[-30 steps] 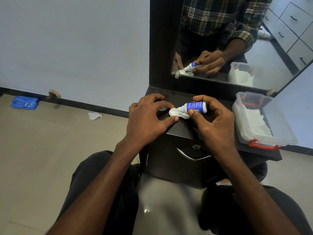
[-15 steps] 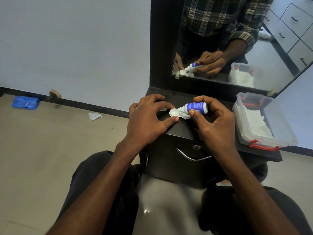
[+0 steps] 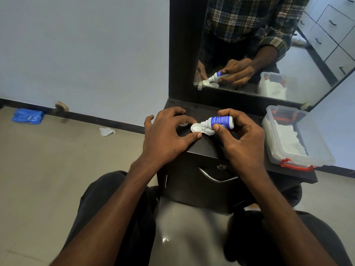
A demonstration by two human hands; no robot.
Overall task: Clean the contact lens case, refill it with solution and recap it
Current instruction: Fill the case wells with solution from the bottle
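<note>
A white contact lens case (image 3: 196, 128) lies uncapped on the black dresser top (image 3: 207, 145). My left hand (image 3: 169, 133) steadies it, thumb and forefinger pinching its left well. My right hand (image 3: 242, 139) grips a small blue-labelled solution bottle (image 3: 221, 122), tipped sideways with its white nozzle pointing into the left well. The case's right well is mostly hidden under the bottle and my thumb. A loose white cap (image 3: 182, 124) lies just behind my left fingers.
A clear plastic box (image 3: 299, 160) with red latches holds white tissues at the right of the dresser. A mirror (image 3: 269, 54) stands behind. On the floor to the left lie a crumpled tissue (image 3: 107, 131) and a blue packet (image 3: 27, 116).
</note>
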